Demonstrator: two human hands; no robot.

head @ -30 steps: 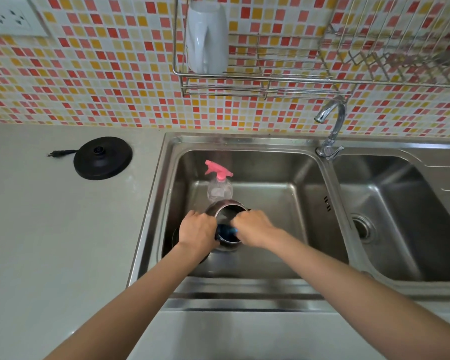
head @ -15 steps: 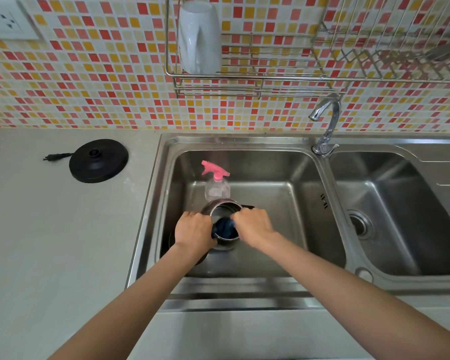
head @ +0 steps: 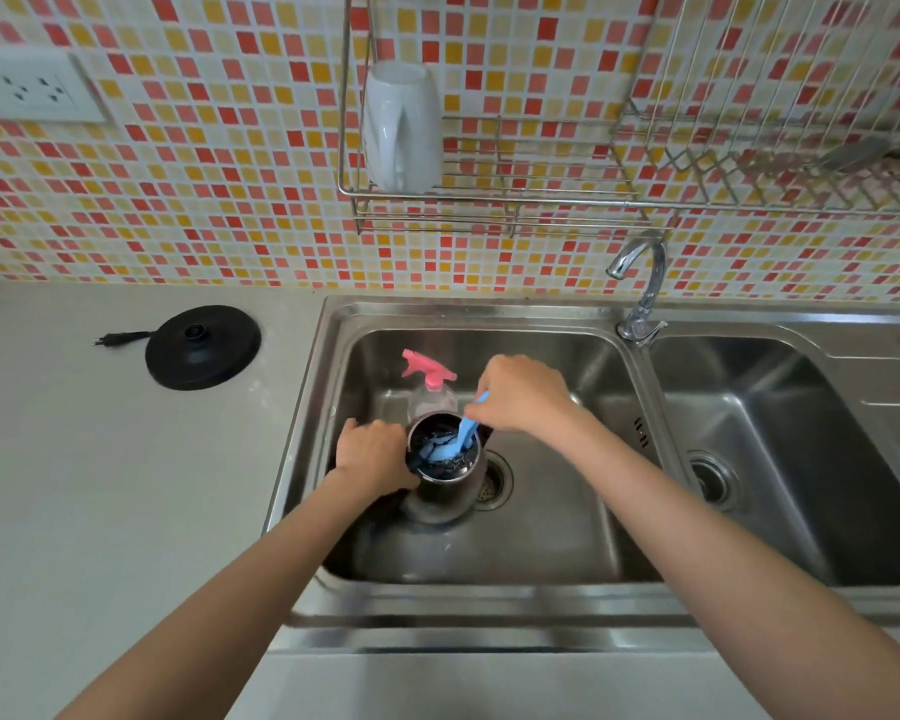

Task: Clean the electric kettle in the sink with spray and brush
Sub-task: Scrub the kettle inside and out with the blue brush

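Left grip [head: 372, 454] wrapped round kettle [head: 440, 491], mouth up in left basin of sink [head: 302, 459], beside drain [head: 494, 480]. Right grip [head: 523, 392] clamped on blue brush [head: 461, 439], head down inside kettle. Spray bottle [head: 430, 387] just behind kettle. Black base [head: 202, 348] on counter [head: 100, 485], left of sink, near back edge.
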